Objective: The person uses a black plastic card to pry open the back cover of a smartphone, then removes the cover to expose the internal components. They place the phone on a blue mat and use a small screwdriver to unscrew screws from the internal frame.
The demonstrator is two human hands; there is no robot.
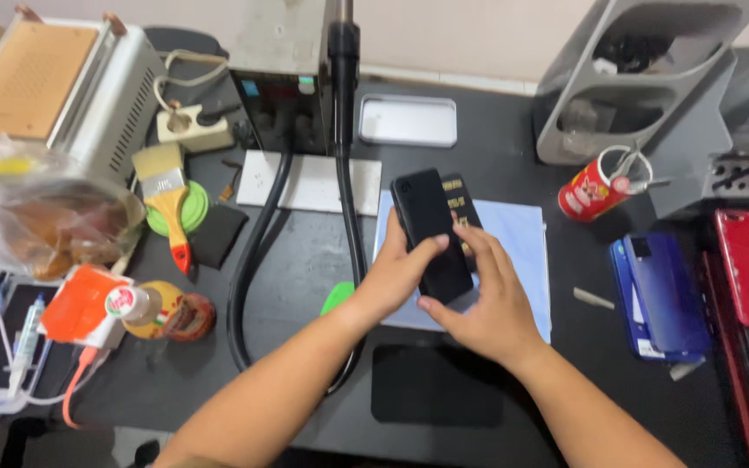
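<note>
Both hands grip a black smartphone [431, 234], held back-up just above a pale blue mat [522, 238] near the middle of the desk [305, 260]. The left hand [396, 273] clamps its left edge, thumb across the back; the right hand [487, 290] pinches the lower right side, seemingly to steady it. The back looks glossy, with a small camera at its top corner. A dark card [465, 208] peeks out beneath.
</note>
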